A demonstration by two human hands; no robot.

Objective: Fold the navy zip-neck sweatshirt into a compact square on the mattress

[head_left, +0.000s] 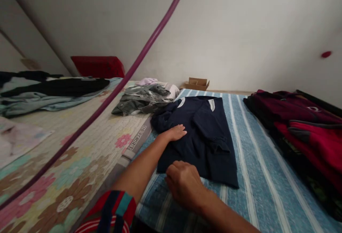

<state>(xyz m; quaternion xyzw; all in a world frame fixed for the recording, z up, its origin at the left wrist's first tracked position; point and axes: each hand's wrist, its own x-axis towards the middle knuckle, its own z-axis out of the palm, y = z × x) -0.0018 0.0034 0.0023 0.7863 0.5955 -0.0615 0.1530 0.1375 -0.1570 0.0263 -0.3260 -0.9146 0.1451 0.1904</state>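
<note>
Navy top [199, 136], clothes [301, 126] on striped sheet [252, 154]

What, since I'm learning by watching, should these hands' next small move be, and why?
Probably smoothing the bunched left side of the navy garment with the left hand: that hand lies spread on the cloth beside the bunching, while the sleeve on the right lies folded in across the body.

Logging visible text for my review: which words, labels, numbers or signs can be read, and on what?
"THE FORSET": on the grey border along the floral bedspread.
White mark on the maroon garment: too blurred to read.
Navy long-sleeved top: no readable text.
</note>
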